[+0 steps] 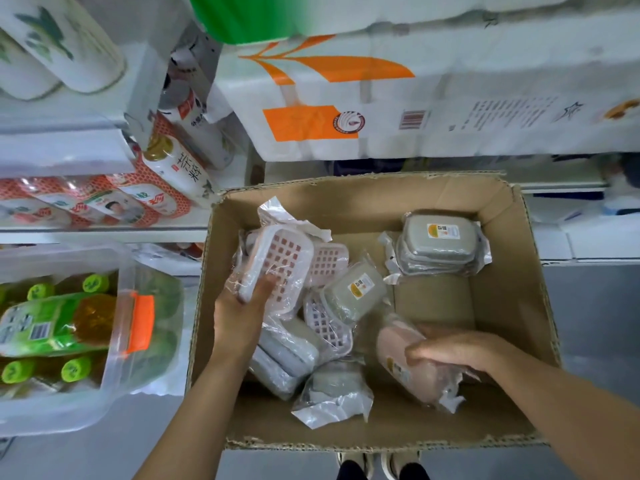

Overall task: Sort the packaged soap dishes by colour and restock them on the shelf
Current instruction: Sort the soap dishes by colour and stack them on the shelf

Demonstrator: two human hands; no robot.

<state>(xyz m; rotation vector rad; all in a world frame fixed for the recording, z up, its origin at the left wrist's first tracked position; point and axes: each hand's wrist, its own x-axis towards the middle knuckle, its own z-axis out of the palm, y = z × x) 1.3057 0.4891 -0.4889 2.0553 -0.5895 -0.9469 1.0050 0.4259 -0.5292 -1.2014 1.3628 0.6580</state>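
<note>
In the cardboard box (502, 296) at centre frame, sort best by keeping colours apart: the left hand (239, 306) grips a wrapped pink-gridded soap dish (277, 265), the right hand (450, 351) curls over a pink one (415, 368).

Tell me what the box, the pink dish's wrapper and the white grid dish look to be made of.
Box: brown corrugated cardboard, matte, torn ragged edges.
Pink dish's wrapper, gripped by the right hand: thin clear plastic film, glossy and crinkled.
White grid dish, held by the left hand: likely hard moulded plastic, smooth under its film.
</note>
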